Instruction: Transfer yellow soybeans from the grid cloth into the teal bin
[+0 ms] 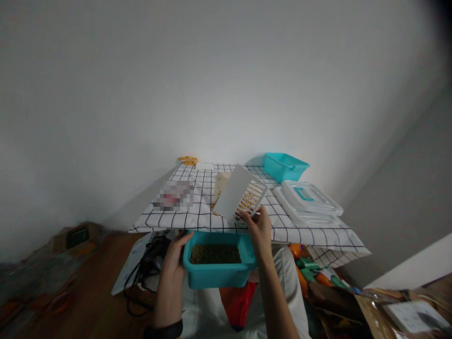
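My left hand (174, 256) grips the left end of a teal plastic bin (219, 275) with its thumb over the rim. Small greenish-brown beans or grains (215, 254) lie in the bin, which is in front of the table edge, above my lap. My right hand (259, 226) pinches the lower right edge of a white slotted plastic panel (233, 190), tilted over the table. Yellow kernels show through its slots. Behind the panel, a patch of pale grains (221, 181) on the cloth is partly hidden.
The table has a white checked cloth (201, 188). On its right are a second teal bin (282, 167) and clear lids (310, 200). A yellow item (188, 160) and a small white block (205, 166) lie at the back. Black cables (155, 259) hang at lower left.
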### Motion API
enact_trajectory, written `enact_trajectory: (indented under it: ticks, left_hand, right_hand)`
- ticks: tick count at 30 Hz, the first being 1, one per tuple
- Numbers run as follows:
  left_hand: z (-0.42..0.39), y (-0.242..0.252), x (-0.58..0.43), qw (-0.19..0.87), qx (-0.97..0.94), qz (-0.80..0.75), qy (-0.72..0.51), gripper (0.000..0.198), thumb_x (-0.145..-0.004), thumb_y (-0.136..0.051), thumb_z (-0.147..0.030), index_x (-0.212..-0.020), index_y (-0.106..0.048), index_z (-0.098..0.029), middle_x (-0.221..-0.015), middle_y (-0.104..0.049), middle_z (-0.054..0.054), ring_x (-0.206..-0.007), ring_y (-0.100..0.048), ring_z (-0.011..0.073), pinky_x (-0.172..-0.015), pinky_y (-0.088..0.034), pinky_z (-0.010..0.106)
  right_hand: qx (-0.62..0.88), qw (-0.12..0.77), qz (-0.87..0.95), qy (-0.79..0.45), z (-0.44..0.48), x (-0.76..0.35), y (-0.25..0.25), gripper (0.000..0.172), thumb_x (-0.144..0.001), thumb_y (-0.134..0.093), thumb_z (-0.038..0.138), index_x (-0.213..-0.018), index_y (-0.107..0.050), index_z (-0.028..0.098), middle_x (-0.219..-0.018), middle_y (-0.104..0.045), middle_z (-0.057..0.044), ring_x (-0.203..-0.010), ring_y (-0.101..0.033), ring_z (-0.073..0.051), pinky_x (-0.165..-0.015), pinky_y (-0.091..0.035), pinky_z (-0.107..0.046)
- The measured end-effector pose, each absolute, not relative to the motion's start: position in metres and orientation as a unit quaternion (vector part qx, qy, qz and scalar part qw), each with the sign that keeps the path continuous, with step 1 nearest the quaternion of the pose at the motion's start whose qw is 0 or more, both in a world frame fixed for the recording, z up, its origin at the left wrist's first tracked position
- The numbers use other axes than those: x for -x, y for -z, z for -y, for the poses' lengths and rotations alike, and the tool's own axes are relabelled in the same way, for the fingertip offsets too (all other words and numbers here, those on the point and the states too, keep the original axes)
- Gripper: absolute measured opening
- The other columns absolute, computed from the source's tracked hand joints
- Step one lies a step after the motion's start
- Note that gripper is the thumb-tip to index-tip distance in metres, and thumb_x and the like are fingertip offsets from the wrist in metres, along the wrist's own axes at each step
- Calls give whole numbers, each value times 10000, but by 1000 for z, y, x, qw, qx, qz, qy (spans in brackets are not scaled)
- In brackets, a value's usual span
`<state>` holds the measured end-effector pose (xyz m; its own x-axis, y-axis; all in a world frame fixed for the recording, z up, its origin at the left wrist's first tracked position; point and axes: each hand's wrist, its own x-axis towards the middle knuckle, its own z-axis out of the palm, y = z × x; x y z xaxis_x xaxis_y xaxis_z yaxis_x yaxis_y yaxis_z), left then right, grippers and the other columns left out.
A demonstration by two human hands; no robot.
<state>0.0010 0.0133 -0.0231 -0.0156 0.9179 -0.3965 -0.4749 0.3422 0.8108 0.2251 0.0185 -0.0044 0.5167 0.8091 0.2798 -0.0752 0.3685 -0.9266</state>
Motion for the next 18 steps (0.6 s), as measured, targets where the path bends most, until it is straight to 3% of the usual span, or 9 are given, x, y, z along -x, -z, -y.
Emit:
enact_trajectory:
  ticks: [18]
  left_hand:
    - [-13, 18, -6, 676, -228, -468, -521, 218, -977, -701, -131, -775, -744, -200, -641, -760, -73, -669, -772, 196, -793, -633, 390]
  right_hand:
    - [480, 738, 363, -305, 5, -241, 21, 431, -706, -897, 476, -881, -562, 269, -777, -812, -12, -679, -795, -256, -667, -646, -369]
